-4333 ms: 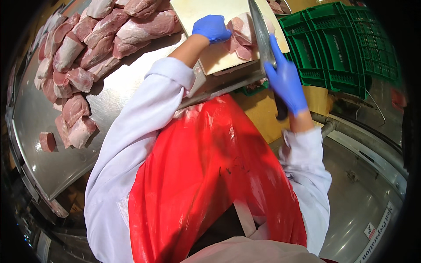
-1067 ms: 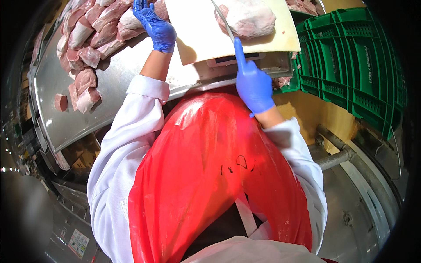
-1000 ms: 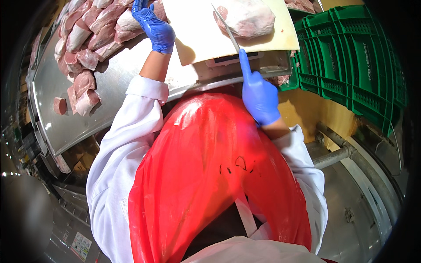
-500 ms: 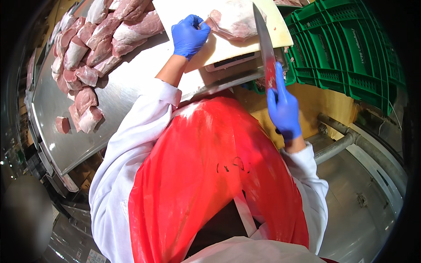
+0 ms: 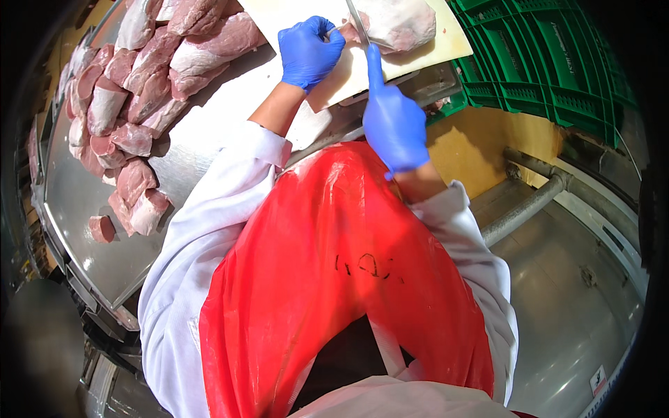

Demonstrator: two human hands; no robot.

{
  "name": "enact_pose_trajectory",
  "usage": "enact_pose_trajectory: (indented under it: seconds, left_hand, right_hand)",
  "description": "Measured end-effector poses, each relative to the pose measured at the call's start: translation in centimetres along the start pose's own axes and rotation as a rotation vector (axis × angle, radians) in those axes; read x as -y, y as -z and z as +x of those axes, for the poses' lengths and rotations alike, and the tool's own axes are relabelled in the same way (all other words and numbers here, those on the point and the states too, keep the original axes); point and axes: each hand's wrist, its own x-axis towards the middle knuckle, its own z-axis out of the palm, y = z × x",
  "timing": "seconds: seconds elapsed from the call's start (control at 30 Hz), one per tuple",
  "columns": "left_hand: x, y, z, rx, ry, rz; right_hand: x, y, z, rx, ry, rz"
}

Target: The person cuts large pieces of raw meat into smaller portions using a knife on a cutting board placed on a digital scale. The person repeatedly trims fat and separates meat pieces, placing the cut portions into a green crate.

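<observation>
A pale pink piece of raw meat (image 5: 402, 26) lies on a white cutting board (image 5: 451, 36) at the top of the view. My left hand (image 5: 309, 54), in a blue glove, is closed in a pinch on the meat's narrow left end. In my right hand (image 5: 396, 125), also gloved in blue, is a long knife (image 5: 359, 21), its handle hidden in my grip. The index finger stretches forward along the knife. The blade lies over the meat close to its left end, just right of my left hand; how deep it sits cannot be seen.
A heap of raw meat pieces (image 5: 150, 73) covers the left part of the steel table (image 5: 191, 150). One small meat piece (image 5: 102, 228) lies apart near its left edge. Green plastic crates (image 5: 533, 59) stand at the right, above a metal pipe rail (image 5: 526, 209).
My right hand has swung left and brought the knife from beside the board onto the meat's left end. My left hand keeps its pinch, shifted slightly right.
</observation>
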Motion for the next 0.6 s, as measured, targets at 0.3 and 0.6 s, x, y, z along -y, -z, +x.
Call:
enact_pose_trajectory:
  seconds: [0.3,0.6]
  left_hand:
    - [2.0,2.2,3.0,0.05,-0.173,0.125]
    - [1.0,0.5,4.2,0.216,-0.18,0.127]
  right_hand:
    - [-3.7,-1.3,-9.6,-0.17,0.121,-0.169]
    - [3.5,3.3,7.5,-0.499,0.06,0.034]
